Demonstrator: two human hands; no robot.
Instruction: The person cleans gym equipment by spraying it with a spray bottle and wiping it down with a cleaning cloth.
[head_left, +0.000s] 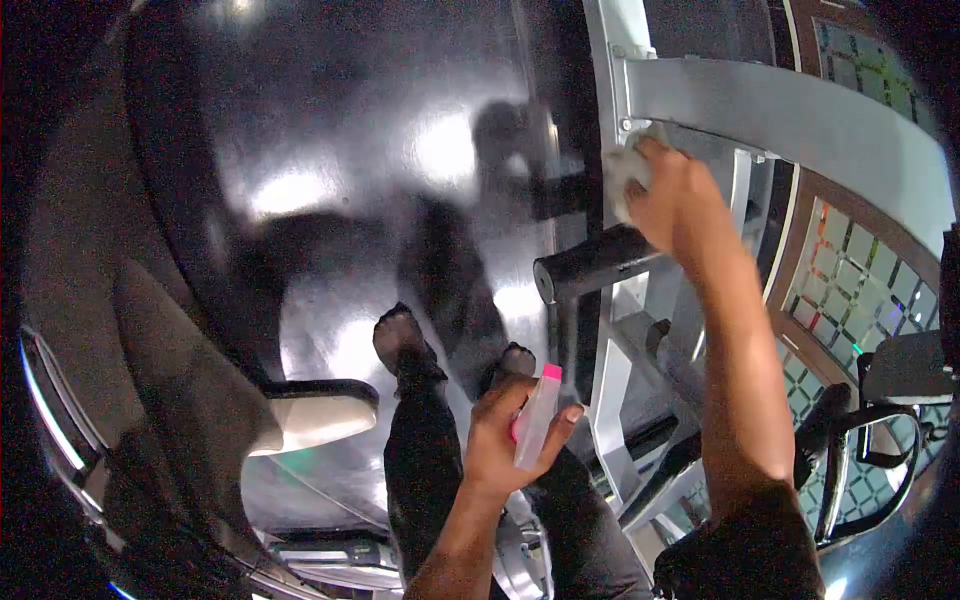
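Observation:
A translucent spray bottle point(536, 425) with a pink nozzle is held in my left hand point(497, 436), low in the middle of the view above my legs. My fingers are wrapped round it. My right hand point(675, 195) reaches up and holds a pale cloth point(628, 178) against the grey metal frame point(615, 95) of a machine. Just below that hand, a black padded roller point(598, 264) sticks out to the left from the frame.
The shiny dark floor point(350, 150) fills the middle, with my feet on it. At the left stands a dark, curved machine body point(150, 330) with a pale end piece point(325, 422). Black equipment with a curved bar point(905, 480) and patterned glass panels point(850, 265) are at the right.

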